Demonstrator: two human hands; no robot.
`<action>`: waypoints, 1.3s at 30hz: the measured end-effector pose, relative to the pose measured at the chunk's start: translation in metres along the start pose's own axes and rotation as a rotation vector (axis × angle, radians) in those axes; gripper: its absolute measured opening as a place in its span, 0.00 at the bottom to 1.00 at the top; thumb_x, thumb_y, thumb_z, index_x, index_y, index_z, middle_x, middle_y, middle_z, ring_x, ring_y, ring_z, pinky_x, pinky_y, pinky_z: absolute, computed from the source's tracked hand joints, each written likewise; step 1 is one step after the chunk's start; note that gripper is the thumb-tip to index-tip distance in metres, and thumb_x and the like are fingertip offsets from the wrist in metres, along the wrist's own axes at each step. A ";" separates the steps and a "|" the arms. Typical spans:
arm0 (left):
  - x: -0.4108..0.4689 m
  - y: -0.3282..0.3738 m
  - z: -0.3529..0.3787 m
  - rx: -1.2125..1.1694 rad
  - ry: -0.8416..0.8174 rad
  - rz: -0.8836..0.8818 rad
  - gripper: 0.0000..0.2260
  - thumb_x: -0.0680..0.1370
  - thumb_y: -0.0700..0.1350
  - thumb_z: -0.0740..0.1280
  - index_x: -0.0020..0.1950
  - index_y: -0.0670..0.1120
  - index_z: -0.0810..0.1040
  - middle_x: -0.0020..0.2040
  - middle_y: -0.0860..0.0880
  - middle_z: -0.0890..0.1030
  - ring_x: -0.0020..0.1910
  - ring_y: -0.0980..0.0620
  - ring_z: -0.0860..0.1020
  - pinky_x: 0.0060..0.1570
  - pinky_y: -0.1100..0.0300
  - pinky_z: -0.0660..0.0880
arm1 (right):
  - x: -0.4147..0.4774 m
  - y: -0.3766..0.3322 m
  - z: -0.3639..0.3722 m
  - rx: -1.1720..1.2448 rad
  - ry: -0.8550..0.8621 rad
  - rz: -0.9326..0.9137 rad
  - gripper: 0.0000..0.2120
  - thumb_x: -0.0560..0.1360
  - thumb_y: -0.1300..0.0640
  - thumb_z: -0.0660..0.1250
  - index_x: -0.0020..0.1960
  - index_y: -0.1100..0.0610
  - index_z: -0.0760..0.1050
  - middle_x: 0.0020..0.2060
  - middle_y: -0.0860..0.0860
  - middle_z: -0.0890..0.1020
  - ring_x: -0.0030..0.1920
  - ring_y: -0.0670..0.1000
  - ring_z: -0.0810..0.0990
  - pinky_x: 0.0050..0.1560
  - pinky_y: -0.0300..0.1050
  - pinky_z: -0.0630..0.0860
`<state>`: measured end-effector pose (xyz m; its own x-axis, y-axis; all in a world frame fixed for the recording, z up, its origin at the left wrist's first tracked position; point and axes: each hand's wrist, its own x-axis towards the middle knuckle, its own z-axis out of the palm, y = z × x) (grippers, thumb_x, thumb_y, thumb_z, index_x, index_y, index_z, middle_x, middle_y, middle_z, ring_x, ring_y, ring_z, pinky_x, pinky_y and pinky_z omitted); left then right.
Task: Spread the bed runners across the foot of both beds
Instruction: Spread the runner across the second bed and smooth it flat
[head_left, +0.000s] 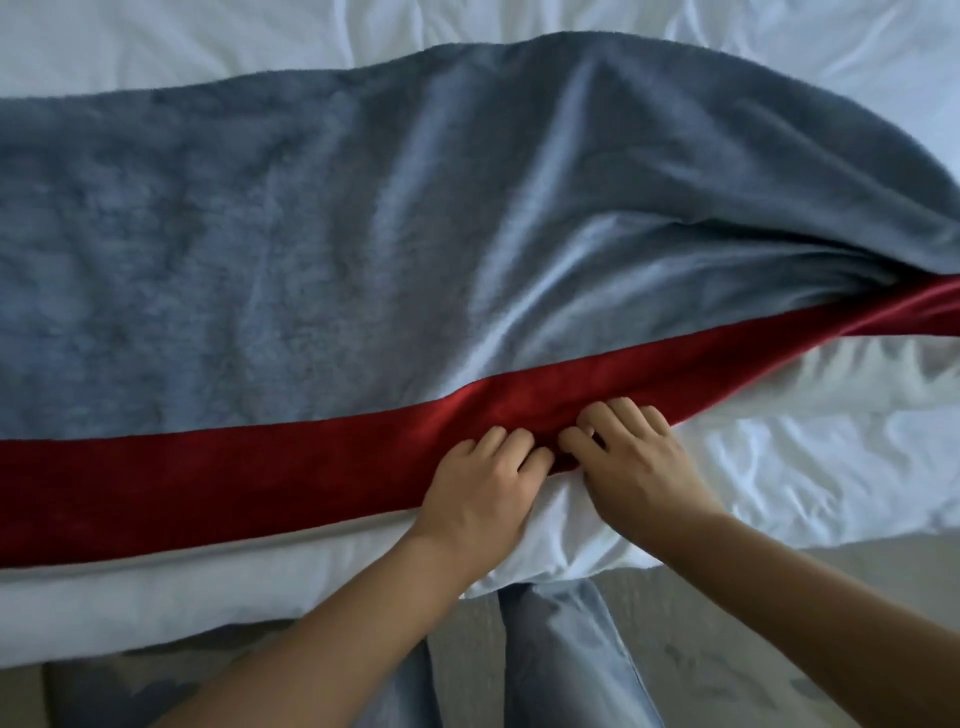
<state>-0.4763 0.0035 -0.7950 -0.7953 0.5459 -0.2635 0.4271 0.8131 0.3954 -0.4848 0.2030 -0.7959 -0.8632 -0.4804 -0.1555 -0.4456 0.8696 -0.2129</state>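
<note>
A grey-blue bed runner (291, 249) with a deep red band (218, 478) along its near side lies across the white bed (810, 467), close to the bed's near edge and running from the left edge of the view toward the right. On the left it lies fairly flat and smooth; toward the right it rises into long folds and narrows, the grey part bunching over the red band where both pass out of view at the right edge. A strip of white bedding shows between the red band and the near edge of the bed, and rumpled white covers (creased in many small folds) lie to the right of the hands. The person's left hand (480, 493) rests palm down at the near edge of the red band, its fingers curled into the fabric, so its grip is narrow and closed on the runner's hem. The right hand (631, 462) sits just beside it, nearly touching it, with fingers likewise bent and pressed into the red band, thumb toward the left hand, holding the same hem. Both bare forearms reach in from the bottom of the view. Below the bed's near edge the person's legs in light blue trousers (566, 654) stand on a pale floor (727, 597).
</note>
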 end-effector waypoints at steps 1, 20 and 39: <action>0.006 0.004 -0.001 -0.006 -0.024 -0.003 0.12 0.70 0.42 0.68 0.52 0.50 0.80 0.45 0.52 0.78 0.42 0.50 0.76 0.36 0.56 0.74 | -0.002 0.009 -0.003 -0.010 0.003 0.025 0.08 0.70 0.63 0.65 0.47 0.53 0.78 0.44 0.52 0.77 0.44 0.57 0.76 0.42 0.51 0.69; 0.043 0.045 0.015 -0.080 -0.146 0.088 0.09 0.71 0.51 0.64 0.48 0.52 0.79 0.41 0.55 0.77 0.37 0.53 0.77 0.33 0.56 0.76 | -0.060 0.031 0.011 0.149 -0.038 0.192 0.08 0.67 0.60 0.67 0.46 0.53 0.76 0.41 0.51 0.75 0.41 0.56 0.74 0.43 0.51 0.72; 0.036 0.065 0.036 -0.410 -0.126 -0.175 0.14 0.73 0.51 0.53 0.53 0.55 0.74 0.49 0.53 0.76 0.50 0.48 0.77 0.52 0.50 0.74 | -0.075 0.040 0.062 0.238 0.117 0.266 0.20 0.71 0.60 0.61 0.59 0.63 0.81 0.69 0.60 0.75 0.61 0.62 0.76 0.65 0.54 0.71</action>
<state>-0.4616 0.0835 -0.8109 -0.7709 0.4485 -0.4524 0.0653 0.7620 0.6443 -0.4234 0.2666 -0.8521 -0.9687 -0.2130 -0.1275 -0.1463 0.9048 -0.4000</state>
